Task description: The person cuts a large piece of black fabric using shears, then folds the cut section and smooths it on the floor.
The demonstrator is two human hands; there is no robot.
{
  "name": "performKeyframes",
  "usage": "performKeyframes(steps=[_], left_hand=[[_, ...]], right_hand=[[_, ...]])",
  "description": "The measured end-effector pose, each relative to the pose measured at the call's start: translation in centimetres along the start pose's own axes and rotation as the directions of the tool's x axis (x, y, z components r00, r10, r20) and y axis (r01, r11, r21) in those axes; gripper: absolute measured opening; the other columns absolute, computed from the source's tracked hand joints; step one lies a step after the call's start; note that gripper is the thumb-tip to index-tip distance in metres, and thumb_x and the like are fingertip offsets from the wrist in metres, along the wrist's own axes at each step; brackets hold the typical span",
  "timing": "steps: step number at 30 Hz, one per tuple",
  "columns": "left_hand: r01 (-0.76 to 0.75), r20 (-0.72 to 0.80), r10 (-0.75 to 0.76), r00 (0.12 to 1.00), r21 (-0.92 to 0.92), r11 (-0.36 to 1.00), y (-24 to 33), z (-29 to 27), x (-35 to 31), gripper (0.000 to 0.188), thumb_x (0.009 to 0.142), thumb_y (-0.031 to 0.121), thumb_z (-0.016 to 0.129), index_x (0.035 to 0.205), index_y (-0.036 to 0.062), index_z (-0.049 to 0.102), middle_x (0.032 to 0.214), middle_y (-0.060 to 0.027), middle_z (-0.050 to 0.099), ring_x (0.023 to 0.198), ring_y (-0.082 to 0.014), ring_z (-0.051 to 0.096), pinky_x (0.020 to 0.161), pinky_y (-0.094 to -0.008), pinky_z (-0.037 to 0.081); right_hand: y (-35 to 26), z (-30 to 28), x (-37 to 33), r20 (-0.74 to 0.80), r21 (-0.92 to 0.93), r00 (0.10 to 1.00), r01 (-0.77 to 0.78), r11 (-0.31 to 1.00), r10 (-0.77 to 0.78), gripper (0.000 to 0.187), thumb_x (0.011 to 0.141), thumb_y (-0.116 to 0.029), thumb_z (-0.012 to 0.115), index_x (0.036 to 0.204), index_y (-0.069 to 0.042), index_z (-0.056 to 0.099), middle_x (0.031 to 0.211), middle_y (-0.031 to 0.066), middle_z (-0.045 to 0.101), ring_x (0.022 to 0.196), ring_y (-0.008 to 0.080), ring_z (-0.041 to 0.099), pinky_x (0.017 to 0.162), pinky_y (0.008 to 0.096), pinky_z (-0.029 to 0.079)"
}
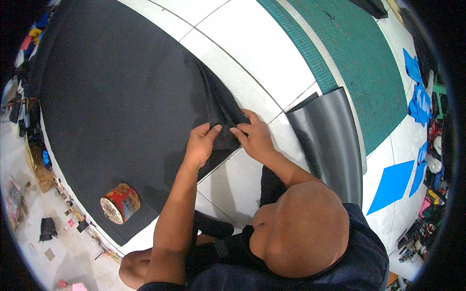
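Note:
A large sheet of black fabric [121, 87] lies spread over the white tiled surface on the left. Its right corner is gathered up into a raised fold. Thumb and fingers of my left hand [201, 141] pinch this fabric at the fold. Close beside it, my right hand [255, 138] grips the fabric's edge between thumb and fingers. Part of the fold is hidden behind my fingers. A red tin can [127, 201] with a crusted whitish top stands on the sheet near its lower left part, apart from both hands.
A shiny black curved sheet [330, 140] lies right of my hands, beside a green cutting mat [359, 63] with a pale strip [310, 36] along it. Blue pieces [392, 186] lie farther right. Clutter lines both sides. My bent knee [306, 225] fills the lower middle.

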State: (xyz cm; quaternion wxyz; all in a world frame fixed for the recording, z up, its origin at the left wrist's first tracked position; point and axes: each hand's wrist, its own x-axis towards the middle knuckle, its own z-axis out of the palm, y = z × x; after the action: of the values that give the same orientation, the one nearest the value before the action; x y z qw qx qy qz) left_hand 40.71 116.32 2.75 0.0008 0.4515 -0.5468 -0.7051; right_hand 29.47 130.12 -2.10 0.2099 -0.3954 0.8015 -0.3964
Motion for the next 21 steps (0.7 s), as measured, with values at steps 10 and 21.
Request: performKeyframes(steps=[10,21], left_hand=[[0.008,0.003,-0.008,1.0,0.028,1.0,0.0,0.0,0.1,0.017,0.094,0.014,0.058,0.089,0.0007,0.067,0.079,0.0011,0.064,0.068,-0.0069,0.054,0.063,-0.024,0.044],[0.045,-0.037,-0.045,0.998,0.018,0.999,0.0,-0.3,0.1,0.018,0.095,0.014,0.057,0.09,0.0001,0.067,0.081,0.0004,0.065,0.07,-0.0064,0.055,0.065,-0.0234,0.045]], right_hand=[[-1.9,-0.3,0.2,-0.024,-0.09,1.0,-0.004,0.996,0.002,0.031,0.076,-0.036,0.075,0.091,-0.009,0.07,0.131,0.0192,0.049,0.116,0.0361,0.051,0.096,0.0473,0.04],[-0.8,-0.1,0.6,-0.071,0.258,0.994,-0.068,0.964,0.089,0.029,0.077,-0.032,0.075,0.089,-0.006,0.071,0.13,0.0201,0.051,0.117,0.0391,0.049,0.096,0.05,0.04]])
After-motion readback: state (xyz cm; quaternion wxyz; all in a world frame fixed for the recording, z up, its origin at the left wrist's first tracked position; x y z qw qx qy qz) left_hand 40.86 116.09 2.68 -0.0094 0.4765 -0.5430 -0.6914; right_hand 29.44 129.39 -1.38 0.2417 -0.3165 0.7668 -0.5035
